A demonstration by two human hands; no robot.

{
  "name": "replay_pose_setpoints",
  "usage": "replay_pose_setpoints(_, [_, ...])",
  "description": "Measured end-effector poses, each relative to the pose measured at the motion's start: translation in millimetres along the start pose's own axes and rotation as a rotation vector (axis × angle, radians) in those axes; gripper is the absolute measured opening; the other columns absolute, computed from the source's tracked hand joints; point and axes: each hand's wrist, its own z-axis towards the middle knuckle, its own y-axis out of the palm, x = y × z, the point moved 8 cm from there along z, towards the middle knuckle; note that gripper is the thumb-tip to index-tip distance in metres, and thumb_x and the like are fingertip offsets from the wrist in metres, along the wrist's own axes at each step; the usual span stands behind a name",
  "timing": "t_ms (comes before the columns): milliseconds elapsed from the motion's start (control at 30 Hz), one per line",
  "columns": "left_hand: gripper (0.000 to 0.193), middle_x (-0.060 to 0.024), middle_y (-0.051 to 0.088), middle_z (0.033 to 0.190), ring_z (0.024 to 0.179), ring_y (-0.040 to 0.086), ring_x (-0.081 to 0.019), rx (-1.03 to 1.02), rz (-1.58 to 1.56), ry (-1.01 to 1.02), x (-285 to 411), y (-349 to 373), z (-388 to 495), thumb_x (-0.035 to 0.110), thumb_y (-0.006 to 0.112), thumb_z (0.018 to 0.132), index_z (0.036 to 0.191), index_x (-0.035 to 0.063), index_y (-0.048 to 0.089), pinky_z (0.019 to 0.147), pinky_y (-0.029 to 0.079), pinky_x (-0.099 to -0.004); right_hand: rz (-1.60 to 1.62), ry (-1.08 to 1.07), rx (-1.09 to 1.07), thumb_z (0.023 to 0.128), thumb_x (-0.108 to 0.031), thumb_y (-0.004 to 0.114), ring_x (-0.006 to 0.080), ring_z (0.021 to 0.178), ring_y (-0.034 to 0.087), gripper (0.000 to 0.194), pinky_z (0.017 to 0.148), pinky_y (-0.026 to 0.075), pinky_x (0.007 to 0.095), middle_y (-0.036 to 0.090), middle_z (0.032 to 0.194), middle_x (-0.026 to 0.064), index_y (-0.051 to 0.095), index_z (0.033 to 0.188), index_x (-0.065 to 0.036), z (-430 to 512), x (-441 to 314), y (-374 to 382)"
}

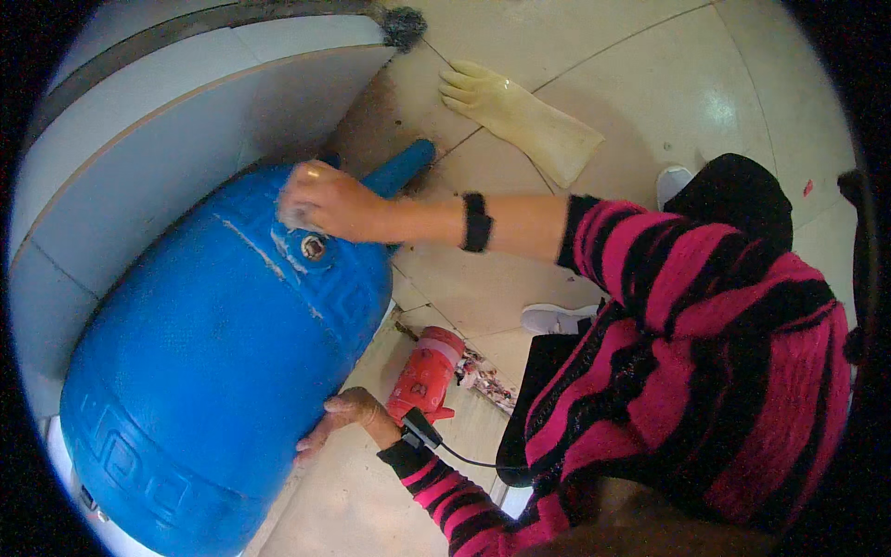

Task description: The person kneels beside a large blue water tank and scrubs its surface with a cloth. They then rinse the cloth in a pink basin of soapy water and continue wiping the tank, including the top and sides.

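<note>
A large blue moulded-plastic vessel [216, 334], with a raised Greek-key pattern, lies before me beside the wall. Over its upper end is my right hand [327, 202], fingers bunched and blurred by motion. A greyish patch shows at those fingertips; whether it is something held is unclear. Just below that hand sits a round fitting or hole [313, 246], with whitish residue on the plastic around it. My left hand [348, 414] holds the vessel's near lower side, its thumb on the surface and some fingers partly hidden by the edge.
A pale yellow rubber glove [518, 115] lies on the tiled floor [626, 90]. Near my left wrist is a red cylindrical container [428, 369]. A blue tube-like part [411, 163] projects beyond my right hand. The tiled wall [174, 146] borders the vessel; a dark tuft [404, 29] sits at its corner.
</note>
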Motion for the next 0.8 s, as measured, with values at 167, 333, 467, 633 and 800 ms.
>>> replay_pose_setpoints(167, [0.076, -0.0221, -0.015, 0.154, 0.141, -0.013, -0.0452, 0.094, -0.038, 0.0, 0.0, -6.2, 1.7, 0.056, 0.034, 0.096, 0.152, 0.0126, 0.008, 0.106, -0.003, -0.068, 0.22, 0.186, -0.023, 0.076, -0.007, 0.063, 0.0251, 0.09, 0.055, 0.01, 0.083, 0.044, 0.0364, 0.059, 0.09, 0.0092, 0.059, 0.085, -0.01, -86.9, -57.3, 5.5])
replay_pose_setpoints(333, [0.076, -0.0223, -0.015, 0.155, 0.141, -0.013, -0.0453, 0.033, 0.011, -0.026, -2.4, -2.1, 2.8, 0.057, 0.034, 0.096, 0.152, 0.0125, 0.008, 0.106, -0.002, -0.0681, -0.062, -0.063, -0.116, 0.078, -0.009, 0.062, 0.0261, 0.086, 0.056, 0.005, 0.081, 0.044, 0.039, 0.059, 0.085, 0.0072, 0.06, 0.083, -0.01, -67.1, -70.9, 10.8])
replay_pose_setpoints(467, [0.076, -0.0225, -0.014, 0.155, 0.141, -0.012, -0.0454, 0.156, -0.027, -0.042, 0.9, -9.9, 7.1, 0.057, 0.034, 0.096, 0.152, 0.0124, 0.009, 0.106, -0.002, -0.0682, 0.0, 0.072, 0.064, 0.082, -0.01, 0.058, 0.0277, 0.088, 0.054, 0.003, 0.079, 0.042, 0.0395, 0.057, 0.088, 0.0094, 0.059, 0.084, -0.008, -55.3, -32.5, 1.4])
replay_pose_setpoints(633, [0.075, -0.0227, -0.013, 0.155, 0.141, -0.012, -0.0455, 0.145, -0.03, -0.039, 2.9, -10.2, 14.2, 0.057, 0.033, 0.096, 0.152, 0.0123, 0.009, 0.106, -0.002, -0.0682, -0.022, -0.261, -0.257, 0.08, -0.011, 0.058, 0.0276, 0.092, 0.053, 0.004, 0.083, 0.044, 0.0406, 0.055, 0.088, 0.0105, 0.058, 0.084, -0.008, -90.3, -94.4, 36.2])
replay_pose_setpoints(800, [0.075, -0.023, -0.013, 0.155, 0.141, -0.012, -0.0456, 0.214, -0.001, -0.011, 4.1, -21.5, 15.1, 0.057, 0.033, 0.096, 0.152, 0.0123, 0.01, 0.106, -0.002, -0.0683, -0.19, -0.3, -0.109, 0.08, -0.012, 0.055, 0.0318, 0.088, 0.051, 0.004, 0.082, 0.043, 0.0433, 0.054, 0.087, 0.0137, 0.055, 0.08, -0.008, 2.8, -116.1, 49.2])
